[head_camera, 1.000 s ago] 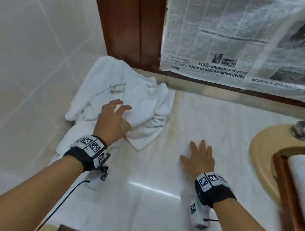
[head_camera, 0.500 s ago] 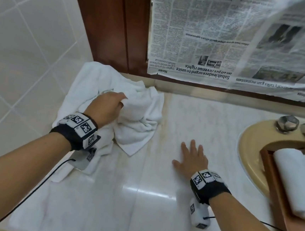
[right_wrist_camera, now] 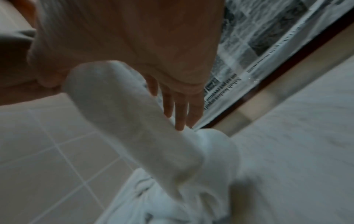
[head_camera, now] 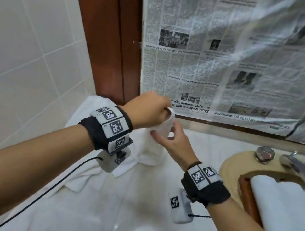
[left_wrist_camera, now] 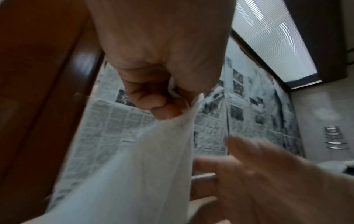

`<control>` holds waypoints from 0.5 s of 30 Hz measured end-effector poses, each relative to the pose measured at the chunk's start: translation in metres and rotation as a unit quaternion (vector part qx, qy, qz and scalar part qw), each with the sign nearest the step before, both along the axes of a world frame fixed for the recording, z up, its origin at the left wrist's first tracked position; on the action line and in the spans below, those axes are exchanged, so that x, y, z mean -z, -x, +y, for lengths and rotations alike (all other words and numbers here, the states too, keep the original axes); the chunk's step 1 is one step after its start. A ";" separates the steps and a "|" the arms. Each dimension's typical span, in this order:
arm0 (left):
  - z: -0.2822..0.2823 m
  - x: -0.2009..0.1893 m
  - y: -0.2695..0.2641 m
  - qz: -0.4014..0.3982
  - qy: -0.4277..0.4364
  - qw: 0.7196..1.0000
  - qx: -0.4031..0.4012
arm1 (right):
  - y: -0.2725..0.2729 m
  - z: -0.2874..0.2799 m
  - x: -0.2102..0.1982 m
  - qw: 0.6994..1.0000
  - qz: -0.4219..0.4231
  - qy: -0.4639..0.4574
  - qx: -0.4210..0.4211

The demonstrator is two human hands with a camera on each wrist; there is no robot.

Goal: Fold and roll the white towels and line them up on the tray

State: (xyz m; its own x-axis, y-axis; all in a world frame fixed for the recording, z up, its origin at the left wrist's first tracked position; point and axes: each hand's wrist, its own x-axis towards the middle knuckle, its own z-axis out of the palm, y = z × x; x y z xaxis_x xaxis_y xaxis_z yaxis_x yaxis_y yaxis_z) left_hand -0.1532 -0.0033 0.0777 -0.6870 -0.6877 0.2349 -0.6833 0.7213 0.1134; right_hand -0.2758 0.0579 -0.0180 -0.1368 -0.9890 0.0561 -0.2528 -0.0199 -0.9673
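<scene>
My left hand (head_camera: 165, 110) is raised above the counter's back left and grips the top of a white towel (head_camera: 154, 148). The towel hangs down from that fist (left_wrist_camera: 162, 106) to the crumpled white pile (head_camera: 77, 175) on the counter. My right hand (head_camera: 166, 133) is just below the fist. Its fingers (right_wrist_camera: 172, 106) lie straight against the back of the hanging towel (right_wrist_camera: 124, 113), with the thumb on the front. At the right, a wooden tray (head_camera: 244, 192) holds rolled white towels (head_camera: 283, 209).
The tray sits over a beige sink basin (head_camera: 232, 166) with metal taps (head_camera: 297, 165) behind it. A newspaper-covered panel (head_camera: 217, 65) and a brown wooden frame (head_camera: 110, 36) rise behind the white counter (head_camera: 128, 223). Tiled wall (head_camera: 19, 31) closes the left side.
My left hand has closed on a towel from the pile and lifted it. My right hand has left the counter and come up to touch the hanging towel.
</scene>
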 end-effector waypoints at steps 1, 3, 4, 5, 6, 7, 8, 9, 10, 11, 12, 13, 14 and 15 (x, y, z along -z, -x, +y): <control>0.004 -0.007 0.007 -0.012 0.004 1.000 0.009 | 0.002 0.000 -0.006 1.000 0.013 0.017 0.022; 0.011 -0.018 0.018 -0.019 0.012 1.000 0.014 | 0.011 0.001 -0.013 0.996 0.046 0.037 0.069; 0.012 -0.021 0.021 -0.013 0.012 1.000 0.013 | 0.016 0.002 -0.013 0.993 0.059 0.046 0.093; 0.014 -0.024 0.024 -0.004 0.010 1.000 0.012 | 0.022 0.005 -0.014 0.989 0.070 0.054 0.116; 0.015 -0.026 0.026 0.003 0.006 1.000 0.011 | 0.028 0.008 -0.013 0.987 0.075 0.061 0.132; 0.017 -0.026 0.028 0.008 0.003 1.000 0.012 | 0.032 0.012 -0.014 0.986 0.074 0.071 0.134; 0.019 -0.027 0.030 0.009 0.001 1.000 0.015 | 0.034 0.017 -0.016 0.987 0.064 0.085 0.120; 0.023 -0.027 0.033 0.012 -0.004 1.000 0.020 | 0.035 0.021 -0.018 0.989 0.053 0.101 0.093; 0.027 -0.026 0.037 0.016 -0.017 0.999 0.026 | 0.035 0.025 -0.019 0.990 0.041 0.115 0.066; 0.031 -0.026 0.040 0.020 -0.030 0.999 0.032 | 0.035 0.028 -0.019 0.991 0.034 0.121 0.050; 0.035 -0.025 0.043 0.022 -0.039 0.998 0.036 | 0.034 0.031 -0.018 0.991 0.030 0.122 0.051; 0.037 -0.023 0.046 0.021 -0.043 0.998 0.041 | 0.034 0.033 -0.016 0.991 0.032 0.116 0.063; 0.039 -0.021 0.048 0.021 -0.047 0.998 0.044 | 0.034 0.034 -0.014 0.990 0.036 0.108 0.080; 0.040 -0.018 0.050 0.020 -0.052 0.997 0.046 | 0.035 0.035 -0.010 0.989 0.044 0.101 0.098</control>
State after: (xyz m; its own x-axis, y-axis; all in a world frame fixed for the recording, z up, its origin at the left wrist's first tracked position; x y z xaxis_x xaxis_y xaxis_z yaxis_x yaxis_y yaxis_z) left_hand -0.2034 0.0364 0.0957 -0.7397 -0.6442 0.1947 -0.6079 0.7637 0.2172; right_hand -0.3112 0.0931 -0.0076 -0.3102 -0.9113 0.2706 -0.3543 -0.1533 -0.9225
